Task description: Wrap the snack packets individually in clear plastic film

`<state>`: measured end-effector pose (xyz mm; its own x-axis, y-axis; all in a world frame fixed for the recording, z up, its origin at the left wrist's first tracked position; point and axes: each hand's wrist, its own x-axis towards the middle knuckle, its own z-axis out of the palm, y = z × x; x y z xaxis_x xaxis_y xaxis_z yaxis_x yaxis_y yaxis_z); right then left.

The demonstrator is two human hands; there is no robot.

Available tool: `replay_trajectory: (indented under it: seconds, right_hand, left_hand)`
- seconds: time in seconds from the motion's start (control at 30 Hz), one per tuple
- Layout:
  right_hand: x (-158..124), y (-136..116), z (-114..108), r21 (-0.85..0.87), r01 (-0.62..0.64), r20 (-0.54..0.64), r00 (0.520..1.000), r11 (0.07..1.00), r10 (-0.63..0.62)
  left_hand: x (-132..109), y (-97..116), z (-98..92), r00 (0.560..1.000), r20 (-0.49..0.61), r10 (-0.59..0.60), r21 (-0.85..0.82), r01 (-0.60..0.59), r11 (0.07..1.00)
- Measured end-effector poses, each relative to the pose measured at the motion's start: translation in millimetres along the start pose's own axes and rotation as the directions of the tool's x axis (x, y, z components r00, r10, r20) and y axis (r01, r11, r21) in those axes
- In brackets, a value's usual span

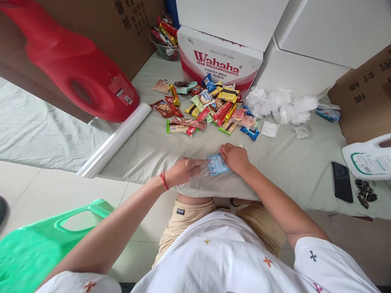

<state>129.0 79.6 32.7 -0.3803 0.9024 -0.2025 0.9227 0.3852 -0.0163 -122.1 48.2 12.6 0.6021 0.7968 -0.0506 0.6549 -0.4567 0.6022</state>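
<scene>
Close to the bed-like surface's front edge, I hold a small light-blue printed packet [217,164] between my hands. My right hand [236,158] is closed on the packet's right end, its fingers curled. From the left, my left hand [183,171], with a red string bracelet at the wrist, pinches clear plastic film [199,179] at the packet's left end. Its index finger points toward the blue print. Whether the film is part of the packet or a separate bag, I cannot tell. Beyond my hands lies a pile of wrapped snacks [224,94].
A plastic film roll [117,140] and a red jug [88,75] are at left. Crumpled clear plastic bags [279,105] lie right of the snacks, before a Wahaha carton [218,57]. A phone [342,182], keys [365,193] and white jug [369,158] are at right.
</scene>
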Motion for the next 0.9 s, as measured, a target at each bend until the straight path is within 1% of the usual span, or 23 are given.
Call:
replay_trajectory:
  seconds: [0.03, 0.07, 0.1, 0.13, 0.17, 0.2, 0.23, 0.27, 0.3, 0.33, 0.37, 0.4, 0.43, 0.47, 0.5, 0.57, 0.63, 0.7, 0.73, 0.8, 0.83, 0.87, 0.9]
  right_hand:
    - [-1, 0, 2, 0.004, -0.007, 0.002, 1.000, 1.000, 0.007]
    - [-1, 0, 3, 0.006, -0.015, 0.004, 1.000, 1.000, 0.015]
    - [-2, 0, 4, 0.007, -0.021, 0.007, 1.000, 1.000, 0.021]
    - [-2, -1, 4, 0.006, -0.028, 0.009, 1.000, 1.000, 0.028]
    - [-2, -1, 4, 0.003, -0.033, 0.010, 0.999, 0.999, 0.033]
    - [-2, -2, 4, -0.002, -0.037, 0.011, 0.999, 0.999, 0.037]
    - [-2, -3, 4, -0.008, -0.039, 0.012, 0.999, 0.999, 0.039]
    - [-2, -4, 3, -0.015, -0.039, 0.012, 0.999, 0.999, 0.039]
    - [-2, -5, 3, -0.023, -0.037, 0.011, 0.999, 0.999, 0.037]
    - [-2, -5, 3, -0.030, -0.034, 0.008, 0.999, 0.999, 0.034]
    - [-3, -6, 2, -0.034, -0.033, 0.004, 0.999, 0.999, 0.033]
    - [-3, -7, 2, -0.034, -0.036, 0.000, 0.999, 0.999, 0.036]
    - [-4, -7, 2, -0.028, -0.038, -0.005, 0.999, 0.999, 0.038]
    - [-4, -7, 1, -0.015, -0.042, -0.010, 0.999, 0.999, 0.042]
    - [-5, -6, 0, 0.003, -0.048, -0.014, 0.999, 0.999, 0.048]
    - [-4, 2, -2, 0.063, -0.044, -0.028, 0.999, 0.997, 0.046]
    - [-3, 17, -7, 0.160, -0.023, -0.037, 0.999, 0.987, 0.030]
    - [-3, 39, -12, 0.285, -0.014, -0.026, 0.999, 0.959, 0.022]
    - [-3, 52, -15, 0.361, -0.012, 0.000, 1.000, 0.932, 0.013]
    - [-6, 77, -20, 0.537, -0.018, 0.101, 0.994, 0.843, -0.043]
    - [-8, 89, -23, 0.617, -0.026, 0.167, 0.981, 0.786, -0.098]
    - [-11, 99, -24, 0.678, -0.041, 0.238, 0.957, 0.734, -0.166]
    - [-14, 109, -25, 0.715, -0.063, 0.310, 0.921, 0.697, -0.235]
  left_hand:
    - [-6, -8, -6.1, 0.996, 0.005, -0.089, -0.096, 0.089, 0.991]
    - [-13, -14, -11.7, 0.980, -0.011, -0.199, -0.171, 0.194, 0.966]
    - [-20, -17, -16.3, 0.943, -0.071, -0.325, -0.224, 0.302, 0.926]
    - [-29, -17, -19.3, 0.874, -0.188, -0.449, -0.258, 0.397, 0.881]
    - [-37, -12, -20.6, 0.769, -0.348, -0.537, -0.282, 0.460, 0.842]
    - [-45, -3, -19.9, 0.645, -0.523, -0.557, -0.287, 0.482, 0.828]
    - [-51, 10, -17.4, 0.528, -0.685, -0.502, -0.263, 0.464, 0.846]
    - [-56, 26, -13.3, 0.435, -0.817, -0.378, -0.193, 0.411, 0.891]
    - [-57, 43, -7.8, 0.436, -0.870, -0.229, -0.090, 0.316, 0.944]
    - [-55, 60, -1.4, 0.489, -0.868, -0.084, 0.005, 0.178, 0.984]
    - [-49, 76, 5.7, 0.568, -0.821, 0.050, 0.078, 0.025, 0.997]
    - [-40, 87, 13.2, 0.655, -0.742, 0.145, 0.116, -0.088, 0.989]
    - [-28, 95, 21.0, 0.725, -0.665, 0.179, 0.126, -0.127, 0.984]
    - [-15, 98, 28.7, 0.782, -0.601, 0.164, 0.132, -0.106, 0.986]
    - [-1, 96, 36.2, 0.825, -0.554, 0.109, 0.138, -0.039, 0.990]
    - [22, 85, 49.8, 0.886, -0.463, -0.029, 0.151, 0.111, 0.982]
    - [34, 71, 59.6, 0.922, -0.375, -0.094, 0.174, 0.170, 0.970]
    - [37, 62, 64.5, 0.940, -0.322, -0.111, 0.200, 0.182, 0.963]
    - [36, 61, 65.2, 0.944, -0.310, -0.113, 0.210, 0.184, 0.960]
    - [33, 61, 64.6, 0.947, -0.300, -0.117, 0.223, 0.188, 0.956]
    - [32, 62, 63.9, 0.948, -0.297, -0.119, 0.227, 0.191, 0.955]
    - [31, 63, 63.2, 0.948, -0.294, -0.122, 0.229, 0.194, 0.954]
    - [32, 65, 62.6, 0.948, -0.291, -0.126, 0.231, 0.198, 0.953]
